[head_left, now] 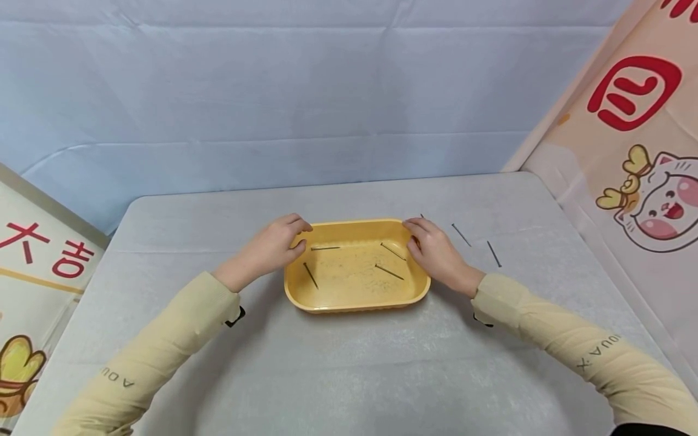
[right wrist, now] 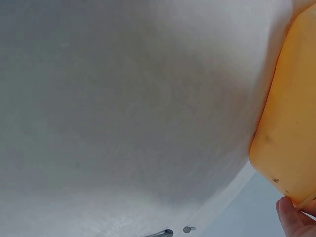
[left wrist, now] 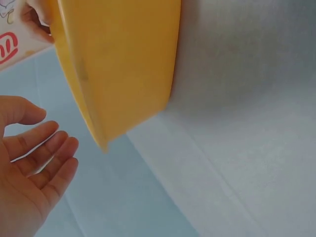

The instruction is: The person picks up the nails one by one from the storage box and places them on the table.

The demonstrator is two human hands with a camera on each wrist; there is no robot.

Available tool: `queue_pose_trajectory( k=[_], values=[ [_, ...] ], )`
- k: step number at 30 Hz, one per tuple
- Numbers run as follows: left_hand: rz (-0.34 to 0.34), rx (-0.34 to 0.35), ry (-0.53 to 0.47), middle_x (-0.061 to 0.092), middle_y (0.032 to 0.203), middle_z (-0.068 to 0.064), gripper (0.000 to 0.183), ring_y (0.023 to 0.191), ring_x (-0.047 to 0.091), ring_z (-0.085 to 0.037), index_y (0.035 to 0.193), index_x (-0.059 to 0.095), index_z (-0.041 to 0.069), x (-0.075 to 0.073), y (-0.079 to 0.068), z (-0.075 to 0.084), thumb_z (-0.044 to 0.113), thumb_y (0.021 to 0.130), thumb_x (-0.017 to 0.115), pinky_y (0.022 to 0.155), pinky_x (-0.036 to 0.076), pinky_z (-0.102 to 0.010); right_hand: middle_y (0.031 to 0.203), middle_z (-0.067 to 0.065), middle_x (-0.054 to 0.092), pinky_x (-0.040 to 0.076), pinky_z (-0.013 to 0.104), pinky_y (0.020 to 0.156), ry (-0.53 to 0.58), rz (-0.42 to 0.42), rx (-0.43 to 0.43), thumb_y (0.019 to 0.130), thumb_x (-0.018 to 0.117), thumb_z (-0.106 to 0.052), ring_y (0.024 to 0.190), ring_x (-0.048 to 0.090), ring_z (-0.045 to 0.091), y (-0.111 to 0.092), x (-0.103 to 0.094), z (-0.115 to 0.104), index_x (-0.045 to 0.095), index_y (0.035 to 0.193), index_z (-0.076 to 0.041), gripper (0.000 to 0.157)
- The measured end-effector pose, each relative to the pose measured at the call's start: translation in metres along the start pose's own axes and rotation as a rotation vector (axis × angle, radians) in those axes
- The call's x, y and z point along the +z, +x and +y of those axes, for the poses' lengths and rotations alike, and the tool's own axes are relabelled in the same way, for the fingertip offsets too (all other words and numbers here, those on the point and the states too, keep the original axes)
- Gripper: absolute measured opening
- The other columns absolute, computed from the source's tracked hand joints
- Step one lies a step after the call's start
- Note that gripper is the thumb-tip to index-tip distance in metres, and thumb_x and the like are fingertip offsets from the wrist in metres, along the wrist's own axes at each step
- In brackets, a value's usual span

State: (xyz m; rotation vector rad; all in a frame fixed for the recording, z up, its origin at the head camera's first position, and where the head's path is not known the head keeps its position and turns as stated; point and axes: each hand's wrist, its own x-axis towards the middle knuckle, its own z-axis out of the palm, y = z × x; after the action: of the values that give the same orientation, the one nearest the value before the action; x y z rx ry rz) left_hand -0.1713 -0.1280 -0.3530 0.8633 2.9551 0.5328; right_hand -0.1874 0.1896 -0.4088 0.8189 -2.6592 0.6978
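A yellow plastic tray [head_left: 349, 297] rests on the table in the head view, with several dark nails [head_left: 389, 272] lying scattered inside. My right hand [head_left: 438, 254] grips the rim at its far right corner; in the right wrist view, fingertips [right wrist: 290, 217] meet the tray's wall [right wrist: 289, 118]. At the far left corner is my left hand [head_left: 271, 247], its fingers loosely bent. The left wrist view shows this left hand [left wrist: 37, 163] apart from the tray wall [left wrist: 123, 64], holding nothing.
To the right of the tray, loose nails [head_left: 461, 235] lie on the grey-covered table [head_left: 349, 375], one partly hidden behind the right hand. A pale blue cloth [head_left: 262, 91] hangs behind. Printed panels [head_left: 616, 181] stand at both sides.
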Motion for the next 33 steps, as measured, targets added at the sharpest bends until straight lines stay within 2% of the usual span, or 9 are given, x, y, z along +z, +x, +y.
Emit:
queue_pose_trajectory(
  k=[14,24,33],
  values=[
    [-0.101,0.067,0.090,0.059,0.102,-0.011,0.023,0.090,0.057,-0.022,0.105,0.062,0.001,-0.0040,0.0037,0.0066,0.009,0.084,0.059,0.077,0.049,-0.034,0.114,0.023,0.054,0.048,0.042,0.085,0.000,-0.007,0.002,0.084,0.053,0.004,0.104,0.053,0.034,0.0002,-0.0003,0.0002,0.056,0.115,0.012,0.032],
    [-0.162,0.172,0.129,0.061,0.101,-0.009,0.022,0.091,0.058,-0.022,0.104,0.063,0.002,-0.0015,0.0083,0.0059,0.006,0.082,0.062,0.079,0.049,-0.035,0.115,0.023,0.054,0.048,0.041,0.085,0.003,-0.021,0.010,0.085,0.054,0.002,0.105,0.053,0.033,0.0004,-0.0023,-0.0022,0.055,0.115,0.012,0.032],
    [-0.224,0.215,0.168,0.062,0.099,-0.008,0.021,0.088,0.057,-0.021,0.102,0.063,0.003,-0.0023,0.0102,0.0094,0.005,0.081,0.063,0.078,0.049,-0.034,0.116,0.022,0.053,0.048,0.041,0.085,0.001,-0.033,0.023,0.085,0.054,0.002,0.105,0.053,0.032,-0.0001,-0.0029,-0.0026,0.055,0.116,0.011,0.032]
  ],
)
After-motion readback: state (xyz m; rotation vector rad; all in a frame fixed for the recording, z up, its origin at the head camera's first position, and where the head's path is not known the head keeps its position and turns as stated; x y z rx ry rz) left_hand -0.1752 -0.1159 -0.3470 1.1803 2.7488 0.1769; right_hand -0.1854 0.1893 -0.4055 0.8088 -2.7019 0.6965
